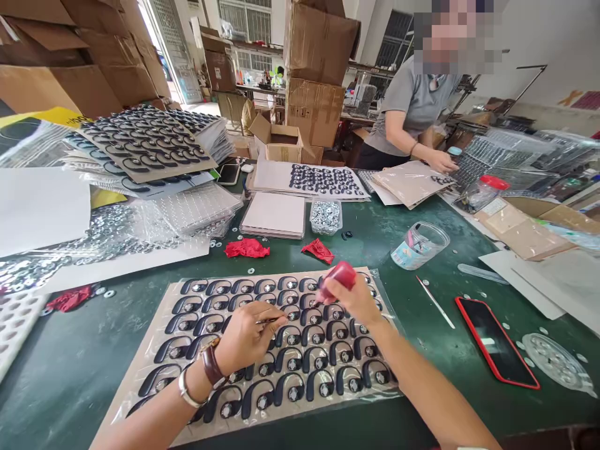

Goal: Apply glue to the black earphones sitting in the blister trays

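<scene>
My left hand (246, 334), with a watch and a bangle at the wrist, is closed in a pinch on a thin dark tool (268, 320). Its tip points right, over the rows of black ear-hook pieces (294, 336); its exact kind is unclear. A small red squeeze bottle (344, 275) is gripped in my right hand (359, 303), tilted with its nozzle down and left above a piece in an upper row. The pieces lie on a brown sheet (154, 312) covered with clear film. Most show a round silvery centre. My forearms hide some of them.
Beyond the sheet are red cloth scraps (247, 247), a tub of metal washers (326, 215) and a clear jar (419, 245). A red-cased phone (497, 340) and a thin stick (435, 302) lie right. Stacked sheets (145, 140) stand left. Across the table, a person (412, 112) handles a sheet.
</scene>
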### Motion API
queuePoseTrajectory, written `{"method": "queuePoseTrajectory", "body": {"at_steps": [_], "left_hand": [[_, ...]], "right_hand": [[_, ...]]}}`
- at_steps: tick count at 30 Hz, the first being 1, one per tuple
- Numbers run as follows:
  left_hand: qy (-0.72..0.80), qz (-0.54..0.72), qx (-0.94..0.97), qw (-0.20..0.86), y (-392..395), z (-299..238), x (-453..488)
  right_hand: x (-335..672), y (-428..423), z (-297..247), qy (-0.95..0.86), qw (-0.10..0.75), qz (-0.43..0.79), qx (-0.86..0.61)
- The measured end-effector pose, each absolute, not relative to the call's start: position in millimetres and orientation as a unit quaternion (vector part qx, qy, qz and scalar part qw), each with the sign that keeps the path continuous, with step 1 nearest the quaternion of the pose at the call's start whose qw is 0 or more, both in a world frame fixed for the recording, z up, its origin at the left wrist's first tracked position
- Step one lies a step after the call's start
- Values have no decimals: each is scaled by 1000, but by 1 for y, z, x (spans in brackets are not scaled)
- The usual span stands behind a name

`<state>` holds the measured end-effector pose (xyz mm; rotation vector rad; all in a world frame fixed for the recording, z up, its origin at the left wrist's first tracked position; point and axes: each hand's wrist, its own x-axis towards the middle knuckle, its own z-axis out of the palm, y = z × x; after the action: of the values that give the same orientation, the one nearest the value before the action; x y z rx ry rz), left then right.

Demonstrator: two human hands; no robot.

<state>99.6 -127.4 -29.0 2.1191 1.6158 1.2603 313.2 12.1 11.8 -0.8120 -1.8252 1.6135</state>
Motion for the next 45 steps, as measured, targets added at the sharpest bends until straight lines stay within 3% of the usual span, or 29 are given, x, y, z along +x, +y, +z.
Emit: {"method": "queuePoseTrajectory", "body": {"at_steps": [6, 11, 19, 30, 45], "left_hand": [[534, 406, 739, 56, -130, -31, 110], [527, 405, 747, 23, -143, -27, 118], [449, 321, 832, -63, -185, -31, 128], [459, 299, 832, -91, -185, -29, 136], [472, 306, 824, -70, -184, -28, 137]], "right_hand": [[354, 43, 37, -644, 226, 634, -364], [339, 9, 17, -607, 300, 617, -402], [305, -54, -28, -691, 359, 533, -332], [305, -58, -34, -783, 353, 402, -318], [307, -57, -37, -814, 357, 340, -307]]}}
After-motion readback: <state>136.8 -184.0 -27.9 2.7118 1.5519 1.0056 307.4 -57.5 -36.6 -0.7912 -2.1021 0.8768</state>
